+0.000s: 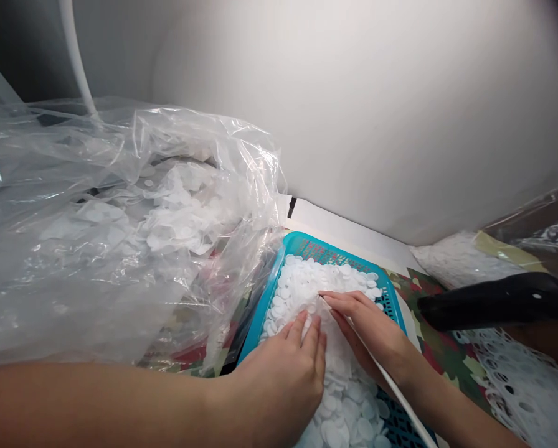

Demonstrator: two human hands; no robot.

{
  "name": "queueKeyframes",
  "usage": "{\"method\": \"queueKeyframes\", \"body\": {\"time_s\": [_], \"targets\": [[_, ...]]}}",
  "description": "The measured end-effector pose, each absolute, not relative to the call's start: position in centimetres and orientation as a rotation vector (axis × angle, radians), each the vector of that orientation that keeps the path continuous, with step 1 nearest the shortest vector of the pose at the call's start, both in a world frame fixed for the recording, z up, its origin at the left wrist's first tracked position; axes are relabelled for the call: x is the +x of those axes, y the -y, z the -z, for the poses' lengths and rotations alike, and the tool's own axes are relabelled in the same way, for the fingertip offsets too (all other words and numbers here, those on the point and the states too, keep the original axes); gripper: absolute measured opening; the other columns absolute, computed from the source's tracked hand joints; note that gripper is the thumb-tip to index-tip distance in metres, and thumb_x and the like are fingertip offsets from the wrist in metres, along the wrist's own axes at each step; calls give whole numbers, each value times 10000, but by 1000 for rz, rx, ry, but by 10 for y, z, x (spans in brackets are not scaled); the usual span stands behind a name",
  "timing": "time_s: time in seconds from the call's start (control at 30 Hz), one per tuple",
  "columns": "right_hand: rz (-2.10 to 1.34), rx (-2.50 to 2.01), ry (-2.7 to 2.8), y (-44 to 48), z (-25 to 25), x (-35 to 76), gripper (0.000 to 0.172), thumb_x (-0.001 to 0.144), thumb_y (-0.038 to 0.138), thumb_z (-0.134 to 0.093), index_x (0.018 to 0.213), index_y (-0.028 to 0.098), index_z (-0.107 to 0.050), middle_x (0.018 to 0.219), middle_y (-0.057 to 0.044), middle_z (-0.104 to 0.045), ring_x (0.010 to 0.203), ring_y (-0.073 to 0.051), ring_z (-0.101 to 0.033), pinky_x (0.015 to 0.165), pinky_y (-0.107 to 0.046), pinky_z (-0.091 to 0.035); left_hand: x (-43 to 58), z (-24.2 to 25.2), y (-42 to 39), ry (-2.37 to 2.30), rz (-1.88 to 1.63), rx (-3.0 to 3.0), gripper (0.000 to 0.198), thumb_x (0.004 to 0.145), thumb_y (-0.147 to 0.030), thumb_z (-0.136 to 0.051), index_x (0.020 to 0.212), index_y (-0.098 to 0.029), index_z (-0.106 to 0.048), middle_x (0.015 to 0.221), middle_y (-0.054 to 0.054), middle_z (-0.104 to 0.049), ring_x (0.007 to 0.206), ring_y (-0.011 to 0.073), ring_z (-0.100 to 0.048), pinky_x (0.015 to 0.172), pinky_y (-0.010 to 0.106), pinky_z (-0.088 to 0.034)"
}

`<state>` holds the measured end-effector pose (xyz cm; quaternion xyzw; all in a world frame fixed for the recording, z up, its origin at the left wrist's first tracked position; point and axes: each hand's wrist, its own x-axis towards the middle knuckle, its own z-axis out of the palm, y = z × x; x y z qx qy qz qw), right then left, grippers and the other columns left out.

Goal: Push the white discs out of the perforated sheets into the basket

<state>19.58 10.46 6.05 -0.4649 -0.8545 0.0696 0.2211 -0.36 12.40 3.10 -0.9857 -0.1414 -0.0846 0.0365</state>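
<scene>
A blue plastic basket (266, 298) with slotted sides holds many small white discs (354, 414). Over the discs, under both hands, lies a thin translucent white sheet (339, 339). My left hand (291, 367) rests on it with fingers stretched out, their tips pressed among the discs. Coming from the right, my right hand (372, 326) has its fingertips pinched together at the sheet's edge, close to the left fingers. A thin white cord or rod (403, 401) runs past the right wrist to the fingertips; whether it is held is unclear.
A large clear plastic bag (96, 267) with white scraps inside fills the left. At right are a black cylindrical object (494, 302), a white sheet punched with holes (522, 379) and a bag of white pieces (466, 258). Camouflage cloth (423, 286) covers the surface; a pale wall (354, 112) stands behind.
</scene>
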Motion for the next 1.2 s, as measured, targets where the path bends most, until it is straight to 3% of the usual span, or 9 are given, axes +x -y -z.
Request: {"method": "queueKeyframes", "body": {"time_s": [0.1, 0.37, 0.7, 0.97, 1.2], "targets": [[-196, -1343, 2339, -107, -59, 194, 349, 939, 106, -394, 1268, 199, -463, 1180, -109, -607, 1099, -216, -586, 876, -357, -544, -3, -32, -125, 445, 253, -3047, 486, 921, -267, -419, 1317, 12, -464, 1368, 226, -464, 1291, 330, -418, 993, 414, -409], [259, -1478, 2094, -120, -84, 211, 212, 928, 164, -475, 1127, 182, -547, 1123, -87, -652, 978, -196, -651, 878, -322, -525, -3, -28, -119, 449, 283, -3008, 443, 905, -220, -435, 1286, -5, -506, 1342, 222, -493, 1218, 346, -499, 925, 402, -456], [116, -1300, 2396, -119, -88, 197, 168, 906, 167, -527, 1049, 168, -615, 1127, -111, -655, 997, -200, -641, 863, -354, -547, -5, -33, -119, 427, 347, -2986, 445, 932, -246, -405, 1297, -6, -489, 1334, 223, -499, 1196, 309, -525, 900, 364, -447], [-396, -1261, 2413, -118, -75, 193, 232, 904, 152, -527, 1116, 196, -610, 1101, -58, -682, 983, -149, -667, 858, -265, -569, -5, -31, -119, 366, 328, -2977, 444, 929, -239, -397, 1283, 6, -506, 1283, 220, -554, 1181, 311, -538, 945, 398, -435], [-411, -1180, 2389, -117, -72, 193, 242, 893, 122, -537, 1120, 170, -607, 1097, -71, -682, 990, -135, -663, 872, -240, -560, -5, -34, -120, 360, 318, -2989, 431, 923, -229, -413, 1269, 4, -523, 1224, 221, -598, 1144, 300, -567, 949, 401, -433]]}}
